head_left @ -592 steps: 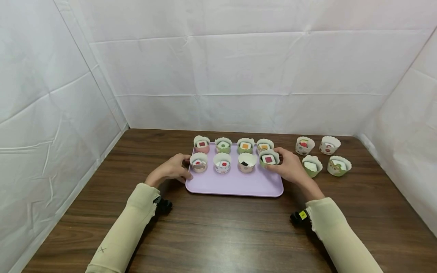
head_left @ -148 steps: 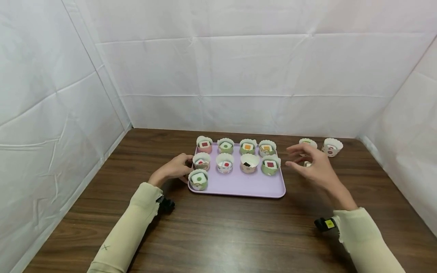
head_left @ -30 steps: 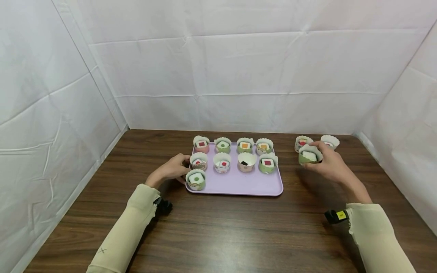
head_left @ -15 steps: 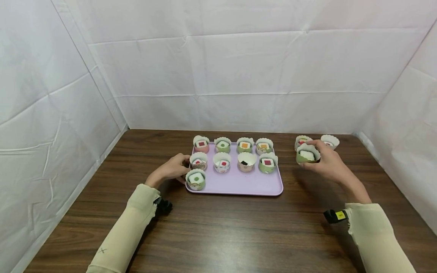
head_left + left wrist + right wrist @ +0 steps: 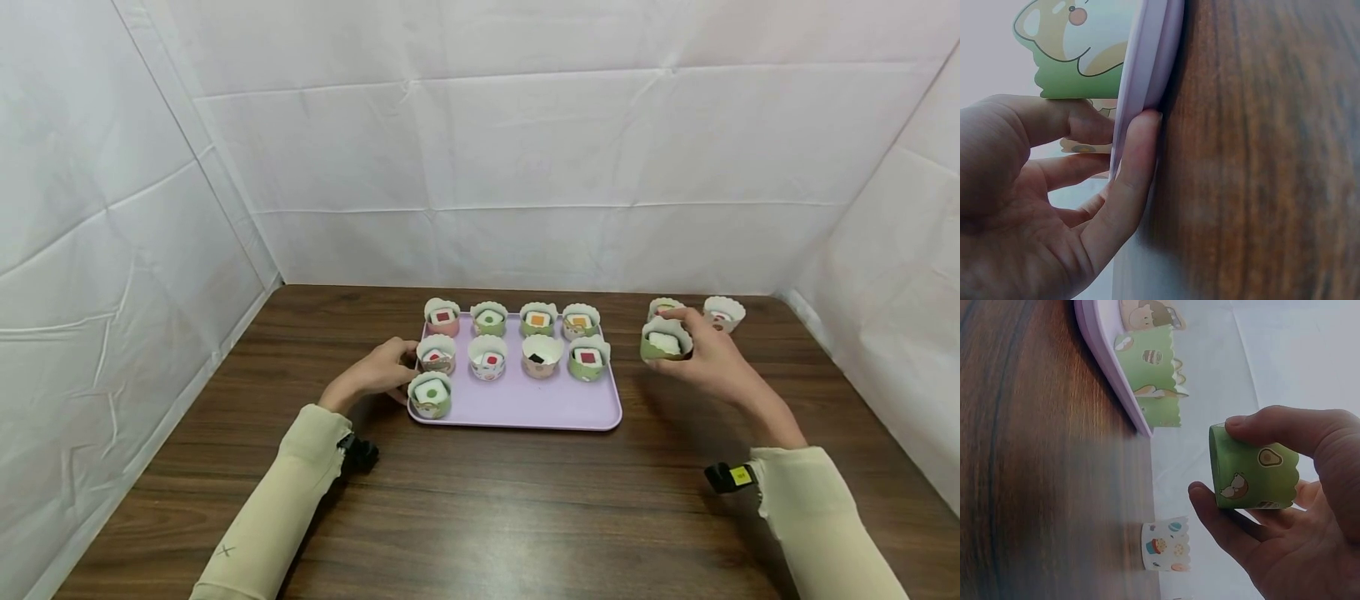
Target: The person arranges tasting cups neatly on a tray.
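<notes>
My right hand (image 5: pixel 711 357) grips a green paper baking cup (image 5: pixel 1250 465) with a plain white block inside, thumb and fingers on opposite sides of its wall. In the right wrist view the cup is lifted off the table. My left hand (image 5: pixel 377 367) pinches the left rim of the lilac tray (image 5: pixel 536 410), its fingers on both sides of that edge. On the tray stand two rows of paper cups, each with a small white block, some topped with a red, green or orange patch. One green-dotted cup (image 5: pixel 430 400) begins a front row, close to my left hand.
Two more filled paper cups remain on the brown wooden table (image 5: pixel 480 517) at the back right: a patterned one (image 5: pixel 662 305) behind my right hand and a white one (image 5: pixel 723 310). White cloth (image 5: pixel 525 167) hangs behind and along both sides.
Since the oldest frame, a green-dotted cup has come onto the tray's front left corner. My right hand has lifted the green cup and moves it left. The left hand keeps its place.
</notes>
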Demonstrator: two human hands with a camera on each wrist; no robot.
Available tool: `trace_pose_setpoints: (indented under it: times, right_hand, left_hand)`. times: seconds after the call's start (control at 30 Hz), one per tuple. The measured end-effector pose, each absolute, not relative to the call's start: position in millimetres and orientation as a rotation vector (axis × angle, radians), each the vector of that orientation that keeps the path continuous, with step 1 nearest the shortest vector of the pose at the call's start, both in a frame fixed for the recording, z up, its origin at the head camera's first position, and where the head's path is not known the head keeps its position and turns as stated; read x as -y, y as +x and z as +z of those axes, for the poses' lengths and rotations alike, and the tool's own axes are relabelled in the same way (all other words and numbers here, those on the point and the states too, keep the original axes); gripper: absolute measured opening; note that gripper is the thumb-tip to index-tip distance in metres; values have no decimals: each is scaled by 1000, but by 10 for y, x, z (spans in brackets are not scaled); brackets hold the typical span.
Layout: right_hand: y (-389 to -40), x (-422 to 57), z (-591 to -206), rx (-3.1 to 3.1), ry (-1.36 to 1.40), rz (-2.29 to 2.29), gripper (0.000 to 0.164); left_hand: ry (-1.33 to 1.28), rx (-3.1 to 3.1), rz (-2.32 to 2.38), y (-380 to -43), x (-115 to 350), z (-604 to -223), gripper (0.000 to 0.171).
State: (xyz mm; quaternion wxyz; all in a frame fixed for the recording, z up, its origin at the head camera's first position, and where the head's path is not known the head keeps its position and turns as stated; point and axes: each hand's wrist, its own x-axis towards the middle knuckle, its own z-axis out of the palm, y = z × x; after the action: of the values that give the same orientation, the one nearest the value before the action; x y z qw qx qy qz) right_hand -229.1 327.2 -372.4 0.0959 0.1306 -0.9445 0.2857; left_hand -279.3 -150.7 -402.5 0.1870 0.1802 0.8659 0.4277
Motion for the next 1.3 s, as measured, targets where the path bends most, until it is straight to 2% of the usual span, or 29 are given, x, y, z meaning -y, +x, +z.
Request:
trace_pose_setpoints:
  times: [0.37, 0.6, 1.3]
  right_hand:
    - [-2256, -3164, -3666, 2814, 436, 833, 77]
    - [-2234, -3053, -3647, 2793, 488, 872, 69]
    - [-2262, -2704, -3692, 2771, 616, 893, 64]
  left_hand:
    - [506, -2431, 1205, -2801, 1510, -4033, 34]
    - [515, -2434, 1213, -2797, 1511, -4031, 33]
    - [553, -2449, 1205, -2793, 1512, -4030, 31]
